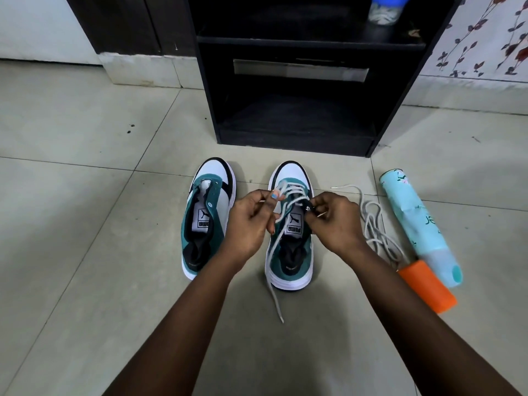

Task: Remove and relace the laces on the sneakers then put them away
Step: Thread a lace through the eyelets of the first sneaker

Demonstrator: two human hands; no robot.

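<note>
A: Step in hand, as I judge it: relacing the right-hand sneaker [290,224]. Your left hand [251,221] pinches the white lace [275,244] between thumb and fingers, just left of the eyelet rows. Your right hand [333,221] is curled on the eyelet edge at the shoe's right side, with a lace tip poking out beside the thumb.

B: And the other shoe?

A: The left-hand sneaker [207,218] stands just outside your left hand, eyelets bare. The loose lace [374,224] lies coiled on the floor beyond your right wrist, touching nothing you hold.

B: Next move?

A: Probably feeding that tip through the next eyelet, then evening both ends; one tail trails long toward you, so watch the balance.

B: Any writing?

A: "PUMA" with the cat logo reads on both insoles. The teal spray can [420,227], further right of the loose lace, shows partial lettering, not legible. The black shelf unit [297,115] stands past both shoes.
</note>
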